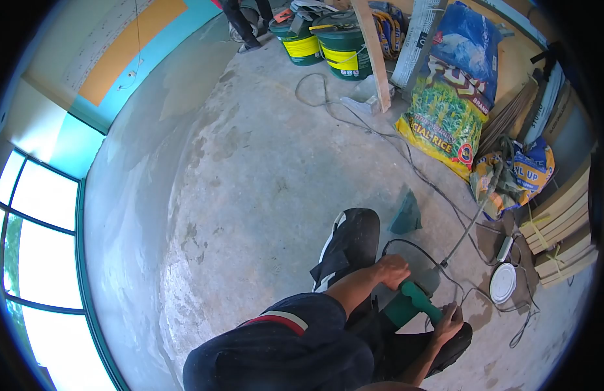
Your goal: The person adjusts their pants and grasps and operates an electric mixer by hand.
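Observation:
A green power mixer [401, 309] with a crosswise handle lies over my lap between my bent knees. A long metal shaft [469, 229] lines up with it and runs towards the bags at right. My left hand [393, 271] is closed at the handle's upper-left end. At its lower-right end, my right hand [450, 322] has its fingers closed on the handle. Part of the tool is hidden by my arms and legs. A black cord [416, 246] curves close by my left hand.
A dark green piece [407, 214] lies ahead of my knee. A white lid [503, 283], cords and bundled wood strips [559, 221] are at right. A rice sack [448, 104], crumpled bag [517, 173] and green buckets [344, 52] stand farther off. Another person's legs [243, 23] show at top.

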`<action>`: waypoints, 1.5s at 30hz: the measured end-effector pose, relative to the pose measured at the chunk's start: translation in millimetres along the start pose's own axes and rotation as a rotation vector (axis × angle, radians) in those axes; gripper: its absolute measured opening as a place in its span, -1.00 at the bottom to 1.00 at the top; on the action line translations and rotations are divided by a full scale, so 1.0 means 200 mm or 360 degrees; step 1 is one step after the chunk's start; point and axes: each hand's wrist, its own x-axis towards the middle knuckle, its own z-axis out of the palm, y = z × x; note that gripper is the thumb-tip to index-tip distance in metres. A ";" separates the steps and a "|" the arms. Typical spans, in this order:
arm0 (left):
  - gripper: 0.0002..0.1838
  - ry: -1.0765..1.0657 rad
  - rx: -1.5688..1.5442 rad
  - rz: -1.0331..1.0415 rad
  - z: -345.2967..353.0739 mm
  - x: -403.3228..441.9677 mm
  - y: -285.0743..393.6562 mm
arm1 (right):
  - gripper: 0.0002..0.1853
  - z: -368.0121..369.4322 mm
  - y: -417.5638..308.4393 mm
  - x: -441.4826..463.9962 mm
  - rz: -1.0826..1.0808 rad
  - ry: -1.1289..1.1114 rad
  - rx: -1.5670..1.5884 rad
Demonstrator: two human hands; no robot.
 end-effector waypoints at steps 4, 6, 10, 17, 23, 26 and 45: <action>-0.82 0.0066 -0.0001 0.0027 0.02 -0.01 -0.01 | -0.55 0.00 -0.01 0.00 0.0001 -0.0001 -0.0001; -0.82 0.0044 0.0001 0.0028 0.01 0.00 -0.01 | -0.55 0.01 0.00 0.00 0.0005 0.0021 0.0021; -0.82 0.0115 0.0034 0.0038 0.03 -0.02 -0.01 | -0.55 0.00 -0.01 -0.01 0.0006 0.0005 0.0013; -0.81 0.0212 0.0045 0.0075 0.04 -0.02 -0.01 | -0.54 0.00 -0.04 -0.01 0.0005 0.0005 -0.0011; -0.80 0.0514 0.0014 0.0215 0.11 -0.03 -0.05 | -0.54 0.01 -0.02 -0.01 0.0000 0.0031 -0.0007; -0.80 0.0625 0.0006 0.0260 0.12 -0.03 -0.05 | -0.54 0.00 -0.01 -0.01 -0.0002 0.0036 -0.0023; -0.80 0.0563 0.0022 0.0161 0.14 -0.04 -0.04 | -0.55 0.00 0.01 0.00 0.0005 0.0025 -0.0046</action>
